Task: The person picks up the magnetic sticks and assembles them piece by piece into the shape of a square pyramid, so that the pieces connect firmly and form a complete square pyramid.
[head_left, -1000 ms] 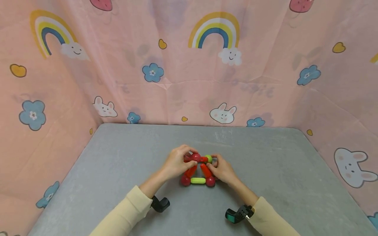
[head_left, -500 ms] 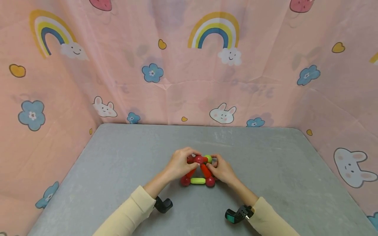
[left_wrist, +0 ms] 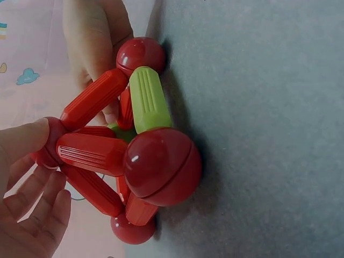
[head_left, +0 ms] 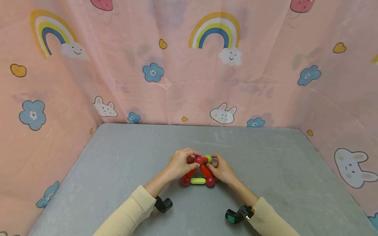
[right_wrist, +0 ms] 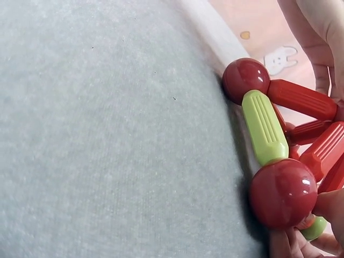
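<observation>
A pyramid-shaped frame of magnetic building sticks and balls stands on the grey table. Its top red ball (left_wrist: pixel 52 142) is pinched by my left hand (head_left: pixel 178 163), thumb on the near side. Red sticks (left_wrist: pixel 90 154) slope down from that ball to the base. A light green stick (head_left: pixel 198 181) joins two red base balls (head_left: pixel 185 181) at the front. My right hand (head_left: pixel 223 169) holds the right side, its fingers curled about the red corner ball (right_wrist: pixel 284 193) and the small green ball (head_left: pixel 209 159). The far base is partly hidden behind the hands.
The grey table (head_left: pixel 133 154) carries the frame near its middle. A pink printed cloth (head_left: pixel 183 95) hangs along the back and sides. Black wrist cameras (head_left: pixel 163 205) sit at both cuffs, low over the table.
My left hand has moved slightly right and down with the top red ball, which now meets the upper ends of the sloping sticks. My right hand has stayed in place.
</observation>
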Demonstrator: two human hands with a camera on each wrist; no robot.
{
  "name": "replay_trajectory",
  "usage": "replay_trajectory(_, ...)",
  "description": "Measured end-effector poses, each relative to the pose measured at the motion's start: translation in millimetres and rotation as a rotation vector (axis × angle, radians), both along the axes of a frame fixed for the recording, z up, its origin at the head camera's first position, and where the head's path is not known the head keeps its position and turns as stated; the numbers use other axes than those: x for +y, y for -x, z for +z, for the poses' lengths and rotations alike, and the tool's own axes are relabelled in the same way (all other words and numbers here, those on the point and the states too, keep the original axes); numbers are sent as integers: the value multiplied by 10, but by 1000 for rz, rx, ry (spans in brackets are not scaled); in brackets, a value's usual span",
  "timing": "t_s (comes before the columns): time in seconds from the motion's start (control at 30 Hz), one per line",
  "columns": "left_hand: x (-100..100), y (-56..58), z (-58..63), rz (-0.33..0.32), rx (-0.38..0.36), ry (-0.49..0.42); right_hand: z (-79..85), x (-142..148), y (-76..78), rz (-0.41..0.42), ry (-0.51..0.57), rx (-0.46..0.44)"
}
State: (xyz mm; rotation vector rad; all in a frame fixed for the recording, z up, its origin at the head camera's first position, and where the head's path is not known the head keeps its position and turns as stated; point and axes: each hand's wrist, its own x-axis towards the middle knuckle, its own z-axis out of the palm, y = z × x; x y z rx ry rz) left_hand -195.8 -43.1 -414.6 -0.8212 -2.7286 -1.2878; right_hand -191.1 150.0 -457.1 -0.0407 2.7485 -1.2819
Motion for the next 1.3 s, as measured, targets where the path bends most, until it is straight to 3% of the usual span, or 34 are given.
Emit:
replay_trajectory(0.37, -3, 4, -21, -3, 14, -16, 8, 3, 8, 23, -49, 48)
replay_trajectory(0.63, -7, 4, -33, -4, 25, -30, 28, -1, 26, 30, -195, 275)
replay_trajectory(0.8, -14, 8, -52, 0, 23, -42, 33, 17, 24, 71, -147, 361)
replay_trajectory(0.97, -23, 0, -68, 7, 23, -39, 60, 25, 19, 194, -123, 431)
replay_trajectory(1.1, -21, -1, -76, 12, 24, -47, 85, 7, 19, 248, -91, 432)
replay_trajectory(1.3, -11, 1, -86, 14, 24, -57, 75, -17, 29, 256, -66, 443)
